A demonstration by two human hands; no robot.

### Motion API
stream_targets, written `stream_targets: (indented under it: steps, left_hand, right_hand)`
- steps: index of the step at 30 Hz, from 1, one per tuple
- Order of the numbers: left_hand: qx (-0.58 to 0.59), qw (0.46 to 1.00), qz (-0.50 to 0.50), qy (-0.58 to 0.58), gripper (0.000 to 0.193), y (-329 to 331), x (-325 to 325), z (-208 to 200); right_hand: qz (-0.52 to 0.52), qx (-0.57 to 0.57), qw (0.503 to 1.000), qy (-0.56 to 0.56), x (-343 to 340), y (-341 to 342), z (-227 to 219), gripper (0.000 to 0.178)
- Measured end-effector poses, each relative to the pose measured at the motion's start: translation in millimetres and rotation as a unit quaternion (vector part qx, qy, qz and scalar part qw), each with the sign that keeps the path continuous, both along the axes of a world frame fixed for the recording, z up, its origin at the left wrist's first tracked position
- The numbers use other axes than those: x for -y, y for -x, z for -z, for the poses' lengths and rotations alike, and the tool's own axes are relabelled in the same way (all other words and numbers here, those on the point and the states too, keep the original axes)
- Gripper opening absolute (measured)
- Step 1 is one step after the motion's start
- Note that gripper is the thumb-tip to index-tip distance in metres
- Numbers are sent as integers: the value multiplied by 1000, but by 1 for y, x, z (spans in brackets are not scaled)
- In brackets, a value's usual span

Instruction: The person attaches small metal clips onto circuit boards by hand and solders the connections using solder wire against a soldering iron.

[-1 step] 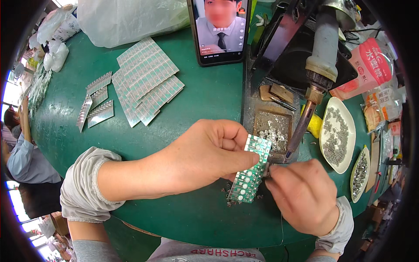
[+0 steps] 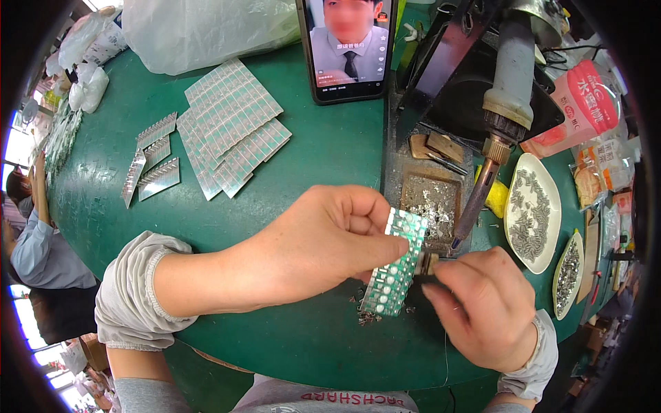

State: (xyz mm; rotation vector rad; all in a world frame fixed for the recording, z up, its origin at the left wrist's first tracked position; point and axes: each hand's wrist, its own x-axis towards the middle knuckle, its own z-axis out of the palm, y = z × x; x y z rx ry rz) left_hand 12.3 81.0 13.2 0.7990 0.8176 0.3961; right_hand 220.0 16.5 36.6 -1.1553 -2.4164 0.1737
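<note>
In the head view, a green circuit board strip [image 2: 392,279] is being suspended over the near part of the green table [image 2: 275,351]. It is being gripped by the left hand [image 2: 341,237], with the thumb being laid across its face. Its long axis is being presented obliquely, the far end being inclined slightly right and the near end slightly left, above dark clippings [image 2: 367,318]. The left hand is being noted as nearer, contact being made; the right hand [image 2: 489,303] is being positioned just beside the right long edge, thumb and forefinger being parted. A small brownish piece [image 2: 428,263] is being observed between that edge and the forefinger; whether it is being grasped cannot be told, owing to blur. Beyond the right hand, a soldering iron [image 2: 477,196] is being directed down and leftward, its tip being located near the strip's right side.
</note>
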Motion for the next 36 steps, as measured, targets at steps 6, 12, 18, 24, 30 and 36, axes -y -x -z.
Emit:
stream_targets:
  steps: [6,12,18,24,30,36]
  left_hand:
    - [-38,996,-55,-62,8,1,-8,-2]
    - [-13,997,-55,-54,8,0,-8,-2]
    - [-32,997,-50,-44,7,2,-7,0]
    - [-32,998,-40,-32,7,0,-6,-2]
    - [-31,998,-23,-48,8,1,-4,-3]
    - [-48,997,-5,-63,9,0,-3,-3]
  right_hand:
    - [-39,-39,988,142,-7,-3,11,25]
    - [-56,-46,984,163,-8,-3,18,24]
    - [-34,-110,972,206,-9,-7,4,19]
    - [-1,-210,954,215,-12,-10,-6,16]
    - [5,-225,959,172,-16,-16,-5,15]
    - [33,-222,963,149,-15,-12,-2,14]
